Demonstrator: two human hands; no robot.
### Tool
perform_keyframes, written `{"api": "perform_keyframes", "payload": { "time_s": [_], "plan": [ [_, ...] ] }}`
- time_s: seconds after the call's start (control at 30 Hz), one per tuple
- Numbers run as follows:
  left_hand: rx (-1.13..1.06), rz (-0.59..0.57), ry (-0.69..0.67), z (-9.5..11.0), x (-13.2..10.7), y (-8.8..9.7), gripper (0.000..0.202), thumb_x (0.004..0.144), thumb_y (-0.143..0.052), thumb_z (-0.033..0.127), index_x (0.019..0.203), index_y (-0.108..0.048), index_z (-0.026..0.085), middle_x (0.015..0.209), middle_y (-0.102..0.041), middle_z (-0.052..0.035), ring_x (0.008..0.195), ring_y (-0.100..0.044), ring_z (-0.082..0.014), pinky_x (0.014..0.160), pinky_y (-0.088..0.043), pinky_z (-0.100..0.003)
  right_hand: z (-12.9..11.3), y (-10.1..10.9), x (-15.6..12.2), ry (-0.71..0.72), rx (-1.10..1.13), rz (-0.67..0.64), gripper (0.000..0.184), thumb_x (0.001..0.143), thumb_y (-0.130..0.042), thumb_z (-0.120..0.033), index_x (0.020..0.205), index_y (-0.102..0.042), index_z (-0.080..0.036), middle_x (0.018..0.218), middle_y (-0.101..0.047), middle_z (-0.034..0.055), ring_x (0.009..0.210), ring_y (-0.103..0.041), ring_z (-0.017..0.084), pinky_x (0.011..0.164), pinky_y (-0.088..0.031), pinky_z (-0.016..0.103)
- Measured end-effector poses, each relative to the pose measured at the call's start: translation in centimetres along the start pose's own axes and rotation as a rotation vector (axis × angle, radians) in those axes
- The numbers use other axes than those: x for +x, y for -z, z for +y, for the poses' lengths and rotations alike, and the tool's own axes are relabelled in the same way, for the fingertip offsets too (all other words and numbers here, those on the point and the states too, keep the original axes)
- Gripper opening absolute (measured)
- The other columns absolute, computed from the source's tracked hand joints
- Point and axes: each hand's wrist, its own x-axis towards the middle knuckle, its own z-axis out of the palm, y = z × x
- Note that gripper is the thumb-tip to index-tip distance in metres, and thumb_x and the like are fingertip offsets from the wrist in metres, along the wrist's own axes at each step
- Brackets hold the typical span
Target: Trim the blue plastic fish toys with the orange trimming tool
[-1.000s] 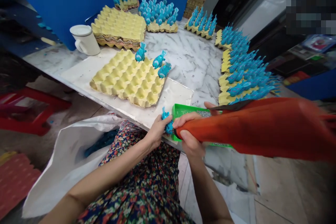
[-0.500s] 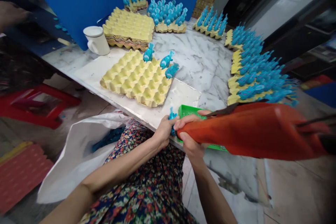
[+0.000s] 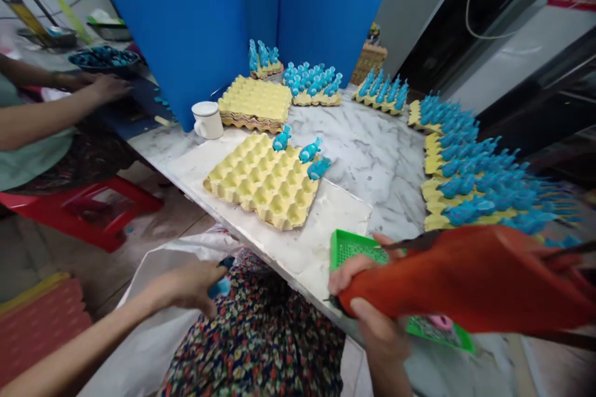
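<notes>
My left hand [image 3: 190, 285] is off the table edge, over a white sack, shut on a small blue figure [image 3: 219, 288] that is partly hidden by the fingers. My right hand [image 3: 370, 301] grips the narrow end of an orange-red cone-shaped piping bag [image 3: 465, 279], just above a green mesh plastic basket [image 3: 358, 249]. A yellow pulp egg tray [image 3: 261, 183] lies on a white sheet [image 3: 335, 242], with several blue fish-shaped figures [image 3: 310, 150] along its far edge. Neither hand touches the tray.
Rows of blue figures in egg trays [image 3: 470, 192] line the marble table's [image 3: 372, 149] far and right sides. Beyond stand a white mug [image 3: 207, 120] and stacked trays [image 3: 255, 102]. A co-worker's hand [image 3: 109, 88] rests beyond a blue partition [image 3: 186, 25]. A red stool [image 3: 93, 214] sits on the floor.
My left hand has moved away from the right hand, leftward past the table edge, with the blue figure. The view has tilted up, showing more of the room and a co-worker at left.
</notes>
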Motion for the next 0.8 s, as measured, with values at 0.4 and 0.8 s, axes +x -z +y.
{"api": "perform_keyframes", "payload": {
  "time_s": [0.4, 0.8],
  "plan": [
    [0.12, 0.914, -0.186, 9.5, 24.9, 12.6, 0.048, 0.082, -0.069, 0.031, 0.119, -0.05, 0.006, 0.13, -0.054, -0.0246, 0.122, -0.047, -0.0341, 0.102, -0.033, -0.042, 1.3, 2.5, 1.9, 0.103, -0.124, 0.134, 0.018, 0.074, -0.065, -0.022, 0.089, -0.06, -0.031, 0.067, -0.063, -0.0055, 0.054, -0.056, 0.019, 0.053, -0.047, 0.035],
    [-0.297, 0.891, -0.398, 11.9, 19.4, 10.9, 0.053, 0.088, -0.055, 0.053, 0.123, -0.051, 0.014, 0.118, -0.062, -0.0044, 0.113, -0.053, -0.0269, 0.092, -0.039, -0.036, 2.9, 5.6, 2.1, 0.111, -0.277, 0.311, 0.009, 0.069, -0.066, -0.015, 0.069, -0.059, -0.021, 0.064, -0.059, -0.0038, 0.052, -0.052, 0.013, 0.052, -0.043, 0.029]
  ]
}}
